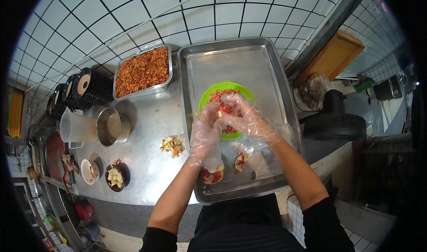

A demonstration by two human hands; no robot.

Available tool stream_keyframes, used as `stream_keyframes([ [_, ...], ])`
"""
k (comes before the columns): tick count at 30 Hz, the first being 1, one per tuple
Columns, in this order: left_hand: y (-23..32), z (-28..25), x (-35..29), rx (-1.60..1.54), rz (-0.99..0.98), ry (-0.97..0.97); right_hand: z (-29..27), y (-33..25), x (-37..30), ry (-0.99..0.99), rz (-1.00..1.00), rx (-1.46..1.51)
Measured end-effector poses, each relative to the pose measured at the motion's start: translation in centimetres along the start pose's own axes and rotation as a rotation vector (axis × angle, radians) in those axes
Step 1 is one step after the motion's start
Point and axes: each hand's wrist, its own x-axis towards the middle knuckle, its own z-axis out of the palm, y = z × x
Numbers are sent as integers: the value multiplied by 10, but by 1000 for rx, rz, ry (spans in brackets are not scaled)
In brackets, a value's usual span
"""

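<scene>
Both my hands wear clear plastic gloves and work over a bright green bowl [204, 98] of loose red pomegranate seeds [230, 130]. Closed around a pomegranate piece [225, 108], my left hand [206, 126] and my right hand [249, 118] meet at its sides; the fingers hide much of it. The bowl sits in a large metal tray [227, 65]. Near my left wrist lies a cut pomegranate chunk [213, 176] with red seeds showing. Another pomegranate piece [240, 162] rests between my forearms, beside crumpled clear plastic [258, 163].
Pale peel scraps [172, 146] lie left of the tray. A metal pan of reddish-brown crumbly food [142, 71] stands behind them. Further left are a steel pot [112, 126], a plastic jug [76, 126], stacked black dishes [86, 86] and two small bowls. A black fan [334, 120] stands at right.
</scene>
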Motion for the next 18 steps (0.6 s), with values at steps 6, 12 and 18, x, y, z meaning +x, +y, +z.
stream_keyframes([
  [6, 4, 22, 3, 311, 146, 89, -7, 15, 9, 30, -91, 9],
  [12, -6, 27, 0, 100, -86, 203, -3, 34, 14, 82, -177, 37],
  [18, -11, 31, -11, 14, -117, 274, 8, 36, 8, 127, -227, 14],
])
